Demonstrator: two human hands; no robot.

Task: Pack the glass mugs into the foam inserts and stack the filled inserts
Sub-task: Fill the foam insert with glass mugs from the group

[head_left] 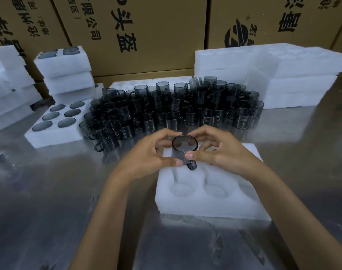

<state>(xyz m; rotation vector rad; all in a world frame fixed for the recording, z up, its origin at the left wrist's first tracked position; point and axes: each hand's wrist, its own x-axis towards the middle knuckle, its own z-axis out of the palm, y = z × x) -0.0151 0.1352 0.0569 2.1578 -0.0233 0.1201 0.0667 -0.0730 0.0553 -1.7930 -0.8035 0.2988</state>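
A smoky grey glass mug (183,148) hangs over the far left part of a white foam insert (211,203) on the steel table. My left hand (152,152) grips its left side, thumb low on the wall. My right hand (218,151) grips the right side, fingers curled over the rim and thumb near the handle. The mug's mouth faces me and its handle points toward me. The insert's near pockets hold nothing. Behind it stands a crowd of several loose grey mugs (174,106).
A filled insert (49,136) lies at the left, with stacks of filled inserts (67,73) behind it. A stack of foam inserts (279,75) rises at the right. Cardboard boxes (146,32) wall off the back. Bare steel table (49,201) spreads at the front left.
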